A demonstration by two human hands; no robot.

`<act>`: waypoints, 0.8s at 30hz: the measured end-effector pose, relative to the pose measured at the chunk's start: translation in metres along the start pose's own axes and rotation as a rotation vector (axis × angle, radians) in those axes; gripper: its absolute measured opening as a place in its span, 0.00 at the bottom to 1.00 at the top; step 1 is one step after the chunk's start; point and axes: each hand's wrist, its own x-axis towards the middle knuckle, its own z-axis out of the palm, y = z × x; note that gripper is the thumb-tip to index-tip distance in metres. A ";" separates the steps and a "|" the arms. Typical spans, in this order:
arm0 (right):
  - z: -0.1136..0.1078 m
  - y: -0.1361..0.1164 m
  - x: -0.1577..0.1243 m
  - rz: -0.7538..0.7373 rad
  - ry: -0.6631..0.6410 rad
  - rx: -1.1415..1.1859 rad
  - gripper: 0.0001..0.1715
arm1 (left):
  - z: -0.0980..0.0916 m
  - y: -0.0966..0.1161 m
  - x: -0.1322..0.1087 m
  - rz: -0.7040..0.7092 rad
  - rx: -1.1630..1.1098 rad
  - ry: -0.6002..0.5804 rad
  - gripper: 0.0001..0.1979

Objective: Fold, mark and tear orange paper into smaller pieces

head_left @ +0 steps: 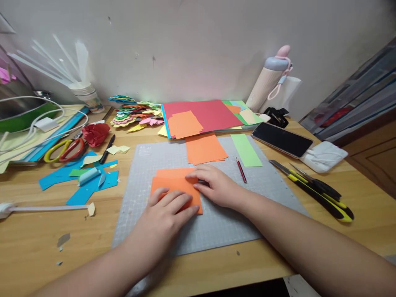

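Orange paper [168,184] lies on the grey cutting mat [229,222], its upper layer set slightly lower than a sheet behind it. My left hand [170,208] rests on the paper's front part with fingers spread and lying flat. At the paper's right edge is my right hand [213,185], its thumb and curled fingers closed on the upper right corner. What lies under the fingers is hidden. Just beyond, more orange sheets [206,148] overlap the mat's far edge. A dark red pencil [241,171] and a light green paper strip [246,150] lie to the right.
On the right are a utility knife [315,194], a phone [282,140], a white case [324,156] and a bottle [267,78]. Scissors [66,150], blue paper scraps [103,181] and a glue gun tip or similar white stick [52,208] lie left. Red sheets [213,113] lie behind.
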 end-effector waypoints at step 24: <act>-0.004 -0.001 -0.004 -0.036 -0.032 -0.263 0.26 | -0.001 -0.008 -0.007 -0.103 -0.024 -0.002 0.16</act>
